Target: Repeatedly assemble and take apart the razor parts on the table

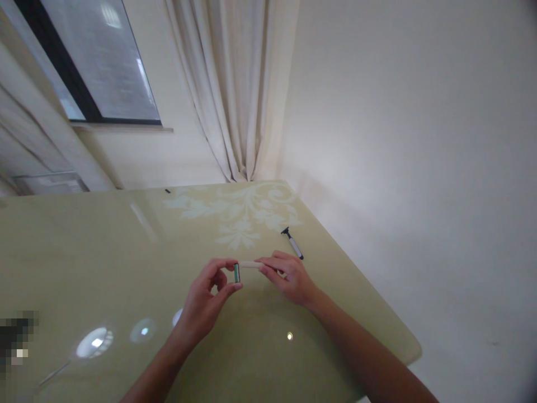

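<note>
Between its thumb and fingertips, my left hand (pixel 210 294) pinches a small razor cartridge (pixel 237 273), held upright on its short edge with a green strip showing. My right hand (pixel 289 277) grips a slim pale stick (pixel 250 265). The stick's far end points left and meets, or nearly meets, the cartridge's upper edge; I cannot tell whether they touch. Both hands are above the glossy table (pixel 235 358). Just beyond my right hand, a razor (pixel 292 244) with a grey and black handle lies on the table.
A small black piece (pixel 168 191) lies near the table's far edge. White walls (pixel 411 168) border the table at right, with a curtain (pixel 235 89) and window (pixel 104 61) behind. Lamp reflections show on the surface. A blurred-out dark object (pixel 17 338) is at lower left.
</note>
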Demonstrator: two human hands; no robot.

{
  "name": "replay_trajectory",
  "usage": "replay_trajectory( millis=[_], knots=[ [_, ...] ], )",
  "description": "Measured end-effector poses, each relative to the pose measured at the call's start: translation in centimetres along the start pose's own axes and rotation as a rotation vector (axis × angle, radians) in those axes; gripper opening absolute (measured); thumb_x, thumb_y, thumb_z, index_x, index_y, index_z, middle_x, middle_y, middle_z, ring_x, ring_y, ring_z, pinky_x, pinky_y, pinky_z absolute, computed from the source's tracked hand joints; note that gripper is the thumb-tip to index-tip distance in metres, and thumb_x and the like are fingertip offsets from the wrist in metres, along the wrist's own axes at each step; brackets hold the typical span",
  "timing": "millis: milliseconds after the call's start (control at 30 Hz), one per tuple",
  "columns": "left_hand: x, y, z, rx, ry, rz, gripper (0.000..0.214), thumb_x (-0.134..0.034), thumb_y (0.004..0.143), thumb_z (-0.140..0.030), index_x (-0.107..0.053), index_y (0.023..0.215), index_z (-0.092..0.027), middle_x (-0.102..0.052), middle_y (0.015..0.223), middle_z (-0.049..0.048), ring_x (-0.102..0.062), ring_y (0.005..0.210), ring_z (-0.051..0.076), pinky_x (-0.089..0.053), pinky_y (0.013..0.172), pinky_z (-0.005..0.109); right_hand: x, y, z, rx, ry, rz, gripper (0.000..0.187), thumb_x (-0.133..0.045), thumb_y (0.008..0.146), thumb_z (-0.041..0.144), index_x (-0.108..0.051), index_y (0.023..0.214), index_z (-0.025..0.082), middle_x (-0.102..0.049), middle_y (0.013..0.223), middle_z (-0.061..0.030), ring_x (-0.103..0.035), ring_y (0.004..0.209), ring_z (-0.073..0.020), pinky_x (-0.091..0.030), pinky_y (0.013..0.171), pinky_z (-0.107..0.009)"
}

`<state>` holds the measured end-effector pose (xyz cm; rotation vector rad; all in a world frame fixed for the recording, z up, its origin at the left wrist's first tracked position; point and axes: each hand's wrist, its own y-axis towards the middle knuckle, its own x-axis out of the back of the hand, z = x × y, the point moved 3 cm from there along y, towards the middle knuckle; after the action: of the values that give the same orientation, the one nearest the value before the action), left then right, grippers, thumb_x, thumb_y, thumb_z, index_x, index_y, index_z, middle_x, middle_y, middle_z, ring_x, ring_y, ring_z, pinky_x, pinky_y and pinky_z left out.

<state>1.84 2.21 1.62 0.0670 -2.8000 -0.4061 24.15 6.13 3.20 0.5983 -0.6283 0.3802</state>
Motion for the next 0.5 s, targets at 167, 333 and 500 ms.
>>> replay_trajectory(
  millis=[167,333,500],
  knots=[
    [0.02,0.11,0.06,-0.011,-0.004,-0.007,0.034,-0.075,0.084,-0.032,-0.067,0.116,-0.023,-0.066,0.095,0.0010,-0.054,0.066,0.011,-0.047,0.066,0.025,-0.24,0.03,0.41,0.037,0.058,0.076,0.036,-0.054,0.105,0.042,-0.077,0.123,0.020,-0.063,0.079,-0.0033,-0.057,0.071,-0.0141,-0.043,0.068,-0.025],
    [-0.02,0.15,-0.05,-0.019,0.003,-0.012,0.033,-0.075,0.084,-0.032,-0.068,0.114,-0.023,-0.066,0.093,0.0003,-0.054,0.064,0.011,-0.046,0.064,0.025,-0.21,0.07,0.27,-0.008,0.079,0.048,0.037,-0.054,0.105,0.043,-0.078,0.120,0.019,-0.061,0.078,-0.0029,-0.055,0.067,-0.0134,-0.042,0.065,-0.025],
    [-0.02,0.20,-0.20,-0.025,0.018,-0.026,0.033,-0.075,0.083,-0.031,-0.068,0.113,-0.023,-0.066,0.092,0.0002,-0.053,0.063,0.011,-0.046,0.063,0.025,-0.29,0.04,0.01,-0.010,0.077,0.065,0.036,-0.054,0.105,0.043,-0.078,0.120,0.020,-0.059,0.074,-0.0019,-0.054,0.066,-0.0136,-0.041,0.064,-0.025]
  ],
)
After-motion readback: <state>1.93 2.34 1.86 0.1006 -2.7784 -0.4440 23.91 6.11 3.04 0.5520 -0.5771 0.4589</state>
